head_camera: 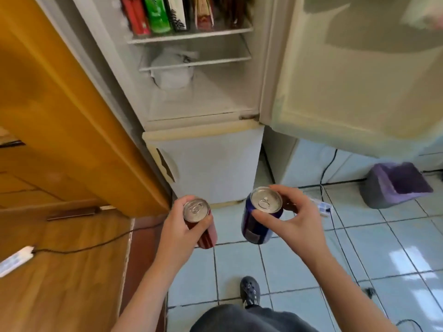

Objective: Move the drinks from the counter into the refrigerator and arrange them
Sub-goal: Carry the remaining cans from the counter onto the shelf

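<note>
Before the open fridge (pixel 249 75), 2 drink cans hang in the air over the tiled floor (pixel 299 271), level with the closed lower door and below the lit upper compartment. The left grip (pixel 178 236) is wrapped round the side of the red can (pixel 197 209), thumb across the wall just under the lid. The right grip (pixel 296 222) clasps the blue can (pixel 253 227) high up, thumb on the near side under the rim and fingers round the far side. Both pull tabs lie flat, so the cans are probably sealed and full: fairly heavy for their size, stiff under the fingers, smooth and likely slick, more so if damp. A fall on tile would probably dent one. The surest hold looks to be round the middle of the wall, as the left has it; the right's high hold leaves the weight hanging below the fingers and seems less secure for a reach upward. Inside, the top shelf (pixel 191 35) already carries upright packs, and a white bag (pixel 172 70) sits under the second shelf, so standing each can on its flat base will call for some care.
</note>
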### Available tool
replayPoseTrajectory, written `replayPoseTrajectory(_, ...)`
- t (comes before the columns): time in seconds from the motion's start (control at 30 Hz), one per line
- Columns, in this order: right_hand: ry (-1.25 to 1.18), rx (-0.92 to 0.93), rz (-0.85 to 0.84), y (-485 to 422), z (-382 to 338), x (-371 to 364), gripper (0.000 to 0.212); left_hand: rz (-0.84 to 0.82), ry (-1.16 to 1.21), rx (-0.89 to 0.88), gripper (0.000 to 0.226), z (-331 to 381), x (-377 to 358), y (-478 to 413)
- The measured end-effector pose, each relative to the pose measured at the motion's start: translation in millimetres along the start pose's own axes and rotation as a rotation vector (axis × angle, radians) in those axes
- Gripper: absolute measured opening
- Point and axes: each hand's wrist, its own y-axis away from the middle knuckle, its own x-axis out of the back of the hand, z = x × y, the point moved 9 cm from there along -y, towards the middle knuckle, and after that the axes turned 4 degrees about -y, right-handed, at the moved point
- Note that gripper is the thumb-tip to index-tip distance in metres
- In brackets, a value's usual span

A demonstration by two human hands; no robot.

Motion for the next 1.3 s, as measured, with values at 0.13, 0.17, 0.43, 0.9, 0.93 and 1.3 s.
replayPoseTrajectory(0.13,-0.103,-0.066,-0.024,-85.3,-1.9,-19.8,0.052,0.104,0.012,0.049,0.047,-0.4,12.5,-50.4)
replayPoseTrajectory(0.17,-0.124,-0.091,-0.017,-100.5,-0.3,-24.9,0.051,0.127,0.024,0.064,0.047,-2.4,16.4,-57.6)
replayPoseTrajectory(0.43,-0.155,-0.102,0.024,-204.8,-4.8,-72.2,0.050,0.354,0.113,0.054,0.050,-25.1,52.8,-145.8)
replayPoseTrajectory(0.9,-0.212,0.138,0.105,-397.5,-125.2,-175.1,0.051,0.492,0.225,-0.389,0.047,60.9,174.1,-428.6)
replayPoseTrajectory(0.93,-0.217,0.158,0.116,-405.6,-132.9,-179.6,0.050,0.507,0.212,-0.416,0.047,68.5,181.8,-443.5)
replayPoseTrajectory(1.3,-0.246,0.258,0.016,-481.3,-185.0,-202.8,0.046,0.779,0.274,-0.454,0.045,106.6,227.6,-540.9)
